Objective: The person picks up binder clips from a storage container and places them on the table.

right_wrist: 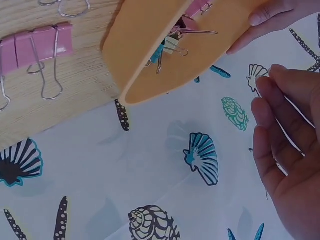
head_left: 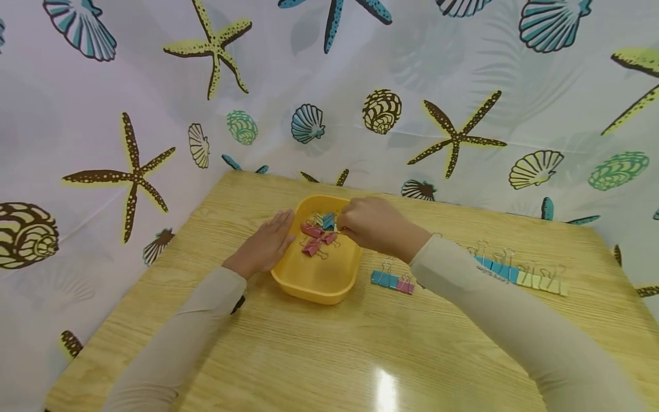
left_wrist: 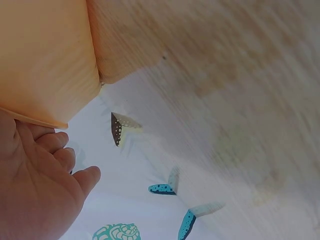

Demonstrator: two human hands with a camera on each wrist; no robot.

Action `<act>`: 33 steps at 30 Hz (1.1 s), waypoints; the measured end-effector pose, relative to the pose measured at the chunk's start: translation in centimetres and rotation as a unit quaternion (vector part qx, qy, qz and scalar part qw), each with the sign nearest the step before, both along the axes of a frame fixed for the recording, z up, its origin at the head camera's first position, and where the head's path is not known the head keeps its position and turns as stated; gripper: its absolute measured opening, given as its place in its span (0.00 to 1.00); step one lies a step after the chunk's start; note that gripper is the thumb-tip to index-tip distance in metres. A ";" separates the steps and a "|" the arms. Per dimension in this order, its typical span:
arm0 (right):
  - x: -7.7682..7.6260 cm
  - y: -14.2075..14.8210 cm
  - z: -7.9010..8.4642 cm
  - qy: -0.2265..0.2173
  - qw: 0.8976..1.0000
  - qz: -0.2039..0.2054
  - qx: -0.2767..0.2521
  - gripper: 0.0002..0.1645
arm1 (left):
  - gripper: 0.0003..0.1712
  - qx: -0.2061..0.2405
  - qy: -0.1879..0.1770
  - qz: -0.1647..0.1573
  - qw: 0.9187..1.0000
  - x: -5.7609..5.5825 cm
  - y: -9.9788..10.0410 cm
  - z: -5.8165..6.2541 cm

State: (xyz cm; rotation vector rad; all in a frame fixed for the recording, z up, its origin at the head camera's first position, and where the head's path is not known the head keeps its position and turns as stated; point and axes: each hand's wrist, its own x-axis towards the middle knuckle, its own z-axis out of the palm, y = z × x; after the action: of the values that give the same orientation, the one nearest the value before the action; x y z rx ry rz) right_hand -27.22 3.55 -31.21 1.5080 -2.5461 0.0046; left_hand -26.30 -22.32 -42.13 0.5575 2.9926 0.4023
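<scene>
A yellow plastic bin (head_left: 314,286) stands on the wooden table, holding several binder clips: pink clips (head_left: 312,247) in front, a blue clip (head_left: 328,221) and pale yellow ones behind. My left hand (head_left: 268,243) lies along the bin's left side with straight fingers; in the left wrist view its fingers touch the rim. Over the bin's right rim is my right hand (head_left: 376,226), bent fingers toward the clips. The right wrist view shows this right hand (right_wrist: 292,135) with fingers loosely bent and nothing visible between them.
Right of the bin, a short row of blue clips (head_left: 383,279) and pink clips (head_left: 405,286) lies on the table. Farther right runs a longer row with blue clips (head_left: 504,272) and yellow clips (head_left: 540,281), partly hidden by my right sleeve. A shell-patterned cloth (head_left: 355,74) hangs behind the table.
</scene>
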 end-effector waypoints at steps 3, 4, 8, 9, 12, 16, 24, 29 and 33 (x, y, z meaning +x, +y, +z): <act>-0.6 -1.6 -0.2 -0.001 1.000 0.002 0.026 0.15 | 0.35 -0.001 -0.002 0.000 1.000 -0.1 -0.1 -0.1; -0.9 -2.0 -0.3 -0.004 0.999 0.002 0.035 0.15 | 0.35 0.000 -0.002 0.000 1.000 -0.1 0.0 -0.1; -1.6 -3.6 -1.2 -0.040 0.997 -0.002 0.059 0.09 | 0.35 -0.001 -0.001 -0.002 1.000 -0.1 0.0 -0.2; -1.8 -4.0 -1.5 -0.052 0.997 -0.003 0.062 0.07 | 0.35 -0.002 0.000 -0.002 1.000 -0.1 0.0 -0.2; -2.1 -4.9 -2.1 -0.084 0.994 -0.005 0.071 0.08 | 0.35 0.000 -0.003 -0.004 1.000 0.0 -0.1 -0.1; -2.2 -5.8 -2.6 -0.098 0.991 0.000 0.090 0.08 | 0.35 0.000 -0.004 -0.007 1.000 0.0 -0.2 -0.1; -2.5 -7.0 -3.7 -0.113 0.984 -0.037 0.135 0.08 | 0.35 0.004 0.006 -0.013 1.000 0.1 -0.2 0.0; -2.5 -7.6 -4.2 -0.113 0.978 -0.070 0.161 0.11 | 0.35 -0.002 0.004 -0.008 1.000 0.1 -0.2 0.0; -2.6 -8.0 -4.5 -0.100 0.975 -0.089 0.179 0.12 | 0.35 -0.006 0.005 -0.005 1.000 0.0 -0.2 -0.1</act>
State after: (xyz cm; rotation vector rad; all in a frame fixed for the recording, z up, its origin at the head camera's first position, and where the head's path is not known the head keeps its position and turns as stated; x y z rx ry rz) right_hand -29.84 -4.44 -35.71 1.4467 -2.9625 -0.3636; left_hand -26.28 -22.54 -42.19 0.5762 2.9981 0.3820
